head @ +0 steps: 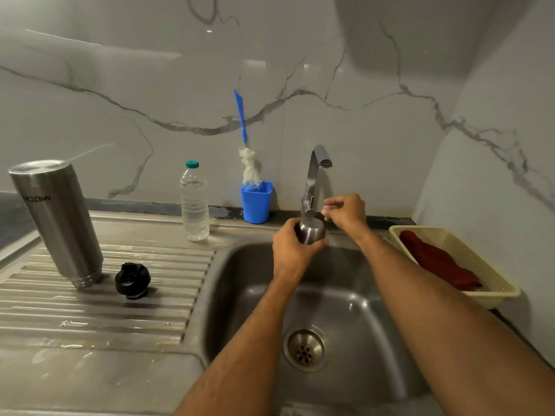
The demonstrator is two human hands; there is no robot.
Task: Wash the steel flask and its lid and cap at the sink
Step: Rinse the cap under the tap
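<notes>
The steel flask (58,220) stands upside down on the ribbed drainboard (99,298) at the left. Its black lid (132,280) lies on the drainboard just right of it. My left hand (292,250) grips the small steel cap (311,231) over the back of the sink basin (345,295), below the tap (315,178). My right hand (345,213) is at the tap's lever (310,205), fingers curled and pinching near it. No water stream is visible.
A clear plastic water bottle (194,202) with a teal top and a blue cup (256,202) holding a bottle brush (249,163) stand behind the sink. A cream basket (495,283) with a red cloth (438,262) sits at the right. The drain (305,349) is in the basin's floor.
</notes>
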